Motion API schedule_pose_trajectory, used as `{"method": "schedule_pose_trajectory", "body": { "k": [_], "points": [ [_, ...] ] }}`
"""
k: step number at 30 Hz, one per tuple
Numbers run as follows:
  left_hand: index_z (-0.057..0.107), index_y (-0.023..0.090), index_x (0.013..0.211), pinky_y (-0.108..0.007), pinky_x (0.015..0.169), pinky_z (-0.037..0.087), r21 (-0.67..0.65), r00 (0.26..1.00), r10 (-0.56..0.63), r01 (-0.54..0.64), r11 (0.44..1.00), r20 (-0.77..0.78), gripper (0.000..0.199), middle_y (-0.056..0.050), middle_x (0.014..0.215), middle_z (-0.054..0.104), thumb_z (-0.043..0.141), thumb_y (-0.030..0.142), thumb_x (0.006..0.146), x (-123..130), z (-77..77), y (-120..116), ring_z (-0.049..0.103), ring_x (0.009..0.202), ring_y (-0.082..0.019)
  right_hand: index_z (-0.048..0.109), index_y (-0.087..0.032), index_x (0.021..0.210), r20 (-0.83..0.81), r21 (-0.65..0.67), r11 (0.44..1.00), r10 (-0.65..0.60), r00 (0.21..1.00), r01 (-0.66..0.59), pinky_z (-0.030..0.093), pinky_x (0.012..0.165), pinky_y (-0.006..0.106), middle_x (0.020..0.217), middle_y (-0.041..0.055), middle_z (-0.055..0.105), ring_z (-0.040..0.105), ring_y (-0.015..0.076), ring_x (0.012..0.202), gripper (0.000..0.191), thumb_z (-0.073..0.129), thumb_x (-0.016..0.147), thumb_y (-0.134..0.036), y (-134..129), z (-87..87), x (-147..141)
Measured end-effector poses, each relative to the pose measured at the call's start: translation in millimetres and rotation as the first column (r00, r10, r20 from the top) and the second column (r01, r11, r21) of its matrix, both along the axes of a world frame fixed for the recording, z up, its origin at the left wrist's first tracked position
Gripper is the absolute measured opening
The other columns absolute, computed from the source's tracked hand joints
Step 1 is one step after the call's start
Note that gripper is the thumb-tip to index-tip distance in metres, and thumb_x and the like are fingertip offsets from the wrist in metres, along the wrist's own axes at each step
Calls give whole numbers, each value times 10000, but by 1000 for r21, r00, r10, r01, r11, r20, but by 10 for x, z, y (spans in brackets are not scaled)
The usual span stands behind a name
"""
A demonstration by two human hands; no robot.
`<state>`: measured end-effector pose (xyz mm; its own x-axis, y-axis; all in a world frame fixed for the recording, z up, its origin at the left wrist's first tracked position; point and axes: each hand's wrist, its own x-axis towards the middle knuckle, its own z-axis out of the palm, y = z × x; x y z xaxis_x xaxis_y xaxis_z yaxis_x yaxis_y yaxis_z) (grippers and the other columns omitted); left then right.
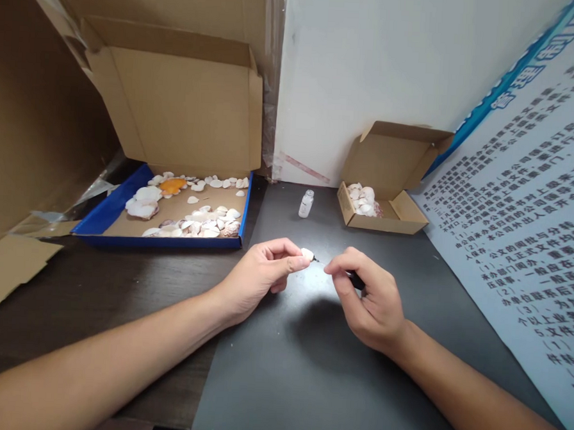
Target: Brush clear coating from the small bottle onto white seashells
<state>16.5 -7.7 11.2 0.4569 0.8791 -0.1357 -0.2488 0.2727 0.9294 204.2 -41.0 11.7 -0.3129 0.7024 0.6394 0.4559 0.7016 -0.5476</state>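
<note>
Between the thumb and fingers of my left hand (267,272) is a small white seashell (307,254), held a little above the dark mat. My right hand (369,296) grips a small brush (320,262) with a thin stem and a black handle, partly hidden by the fingers. The brush's dark tip points left and meets the shell's edge, or comes very close to it. Beyond both hands, a small uncapped glass bottle (305,204) with a pale label stands upright on the mat.
At the left, an open blue-sided cardboard box (170,241) holds many white shells and an orange one (172,186). A smaller open carton (383,222) with shells sits back right. Cardboard scraps (15,268) lie far left; a printed sheet (523,208) borders the right.
</note>
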Motion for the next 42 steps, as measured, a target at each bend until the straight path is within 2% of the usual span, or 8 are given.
{"method": "schedule_pose_trajectory", "body": {
  "k": [5, 11, 14, 20, 26, 32, 38, 42],
  "points": [
    [588, 164, 687, -205, 453, 210, -50, 1000, -22, 23, 998, 13, 230, 74, 554, 424, 762, 294, 765, -8, 6, 0, 307, 467, -38, 536, -225, 957, -12, 2, 1000, 0, 1000, 0, 394, 547, 246, 749, -18, 525, 470, 115, 596, 191, 459, 913, -56, 0, -14, 4],
    [612, 165, 722, -197, 449, 206, -138, 993, -34, 50, 989, 117, 200, 92, 507, 334, 758, 292, 771, -4, 33, -21, 237, 462, -46, 540, -214, 920, 50, -24, 997, -65, 997, 67, 406, 554, 255, 736, -12, 553, 490, 122, 596, 166, 453, 916, -73, 36, -28, -8],
    [628, 163, 731, -201, 451, 211, -124, 994, -23, 37, 992, 111, 196, 88, 520, 352, 763, 302, 761, -1, 43, -23, 245, 460, -43, 545, -210, 905, 81, -40, 995, -92, 992, 96, 415, 573, 257, 755, -5, 580, 516, 126, 624, 166, 460, 905, -69, 36, -21, -10],
    [627, 163, 700, -218, 456, 212, 8, 999, 15, -15, 1000, -36, 224, 63, 596, 458, 772, 327, 751, 1, 9, -9, 306, 484, -42, 541, -219, 925, 14, 3, 998, -69, 998, 69, 392, 526, 254, 718, -15, 532, 475, 124, 574, 160, 457, 916, -83, 2, 7, -6],
    [638, 165, 702, -227, 455, 209, 1, 1000, 16, -16, 1000, -18, 228, 61, 593, 458, 771, 346, 745, -3, 0, -8, 302, 482, -49, 552, -209, 894, 91, -39, 994, -98, 991, 102, 413, 569, 258, 749, -4, 588, 519, 128, 615, 169, 458, 897, -69, 31, -6, -14],
    [648, 166, 719, -236, 457, 188, 62, 995, 10, -4, 998, -97, 252, 61, 599, 461, 775, 383, 741, -5, -31, 8, 283, 483, -49, 544, -217, 922, 37, 9, 998, -60, 998, 60, 393, 527, 249, 704, -19, 531, 480, 122, 566, 160, 454, 914, -85, 7, 15, -3],
    [638, 165, 735, -220, 455, 209, -3, 999, 4, -4, 1000, -45, 240, 67, 575, 422, 750, 375, 768, 0, -16, 9, 290, 479, -49, 548, -213, 902, 127, -17, 995, -99, 987, 102, 420, 574, 261, 740, -3, 579, 512, 131, 601, 171, 444, 902, -78, 27, 4, -4],
    [634, 164, 740, -208, 444, 204, -54, 1000, 9, -9, 999, 1, 223, 83, 522, 338, 742, 355, 779, 3, 0, 7, 234, 474, -56, 543, -215, 933, 93, 10, 995, -99, 991, 98, 405, 551, 258, 731, -7, 551, 483, 128, 577, 166, 435, 921, -91, 24, 3, -6]
  ]
}}
